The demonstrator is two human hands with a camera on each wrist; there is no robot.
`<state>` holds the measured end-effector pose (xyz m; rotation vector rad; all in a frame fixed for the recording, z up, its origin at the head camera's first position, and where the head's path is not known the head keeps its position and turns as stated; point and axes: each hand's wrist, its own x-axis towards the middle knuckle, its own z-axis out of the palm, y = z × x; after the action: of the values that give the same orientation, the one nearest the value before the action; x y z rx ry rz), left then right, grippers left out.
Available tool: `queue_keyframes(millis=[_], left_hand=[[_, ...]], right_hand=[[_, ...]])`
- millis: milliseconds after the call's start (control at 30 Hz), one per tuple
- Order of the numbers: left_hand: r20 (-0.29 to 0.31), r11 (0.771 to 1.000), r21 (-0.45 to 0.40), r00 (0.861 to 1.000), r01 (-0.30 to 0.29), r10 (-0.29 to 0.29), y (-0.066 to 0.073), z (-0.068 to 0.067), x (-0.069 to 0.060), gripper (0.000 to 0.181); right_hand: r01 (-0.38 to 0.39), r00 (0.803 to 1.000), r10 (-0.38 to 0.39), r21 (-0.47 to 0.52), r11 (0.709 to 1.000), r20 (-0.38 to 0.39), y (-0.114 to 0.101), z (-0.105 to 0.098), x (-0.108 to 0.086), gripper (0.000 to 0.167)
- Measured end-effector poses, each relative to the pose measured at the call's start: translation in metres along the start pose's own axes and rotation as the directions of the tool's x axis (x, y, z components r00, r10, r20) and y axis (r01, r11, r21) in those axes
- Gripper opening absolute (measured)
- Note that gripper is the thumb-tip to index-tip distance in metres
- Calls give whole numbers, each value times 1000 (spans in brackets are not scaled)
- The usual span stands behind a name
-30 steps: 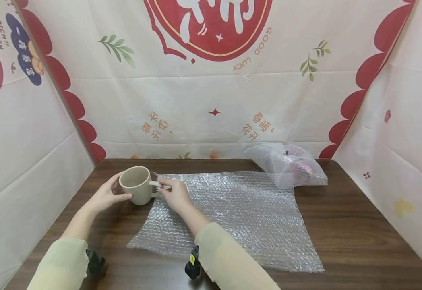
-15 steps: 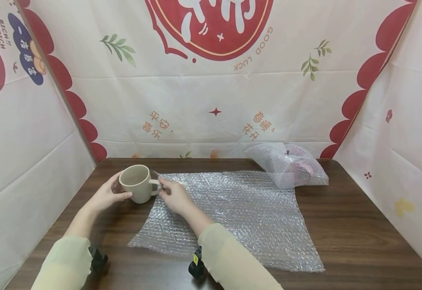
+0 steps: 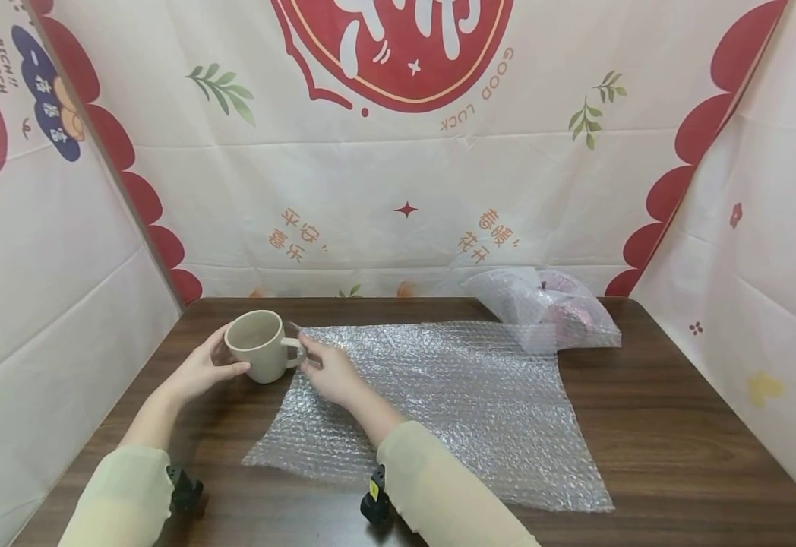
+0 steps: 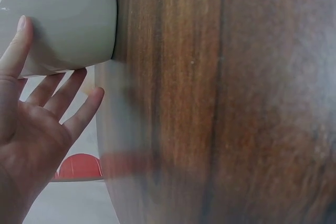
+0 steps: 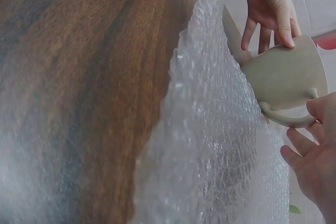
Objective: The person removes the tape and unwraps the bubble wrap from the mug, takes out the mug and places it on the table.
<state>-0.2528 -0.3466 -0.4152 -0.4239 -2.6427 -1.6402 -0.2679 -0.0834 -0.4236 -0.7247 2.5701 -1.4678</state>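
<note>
A beige ceramic mug (image 3: 259, 357), mouth up, is at the far left of the wood-grain table (image 3: 651, 425), beside the left edge of a bubble wrap sheet (image 3: 446, 403). The left hand (image 3: 197, 372) grips its body, thumb on the near side and fingers round the left. The right hand (image 3: 332, 371) pinches the handle (image 3: 293, 353) between thumb and fingers. Holding it from opposite sides probably keeps the mug steady and level; whether its base touches the table is hard to tell. The sheet lies spread flat, presumably to give a broad open surface. A bubble-wrapped pink bundle (image 3: 569, 315) sits at the far right, overlapping the sheet's corner, perhaps put there to leave the middle unobstructed.
</note>
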Motion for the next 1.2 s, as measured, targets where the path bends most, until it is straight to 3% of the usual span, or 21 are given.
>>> queue_keyframes(millis=[233, 533, 767, 1000, 1200], left_hand=[[26, 997, 75, 1000, -2, 0, 4, -5, 2, 84], [44, 993, 104, 997, 52, -57, 19, -10, 4, 93], [46, 982, 167, 994, 88, -96, 33, -14, 5, 95], [26, 957, 277, 995, 90, -101, 51, -15, 5, 86], [-1, 924, 369, 994, 102, -110, 67, -10, 14, 78]], right_hand=[[-14, 999, 15, -29, 999, 29, -3, -4, -2, 59], [-10, 998, 13, -41, 999, 56, -7, -13, -4, 56], [37, 999, -35, -92, 995, 23, -11, -22, -6, 54], [50, 998, -48, -79, 996, 29, -12, -38, -11, 49], [81, 997, -78, -149, 986, 23, -7, -52, -17, 43]])
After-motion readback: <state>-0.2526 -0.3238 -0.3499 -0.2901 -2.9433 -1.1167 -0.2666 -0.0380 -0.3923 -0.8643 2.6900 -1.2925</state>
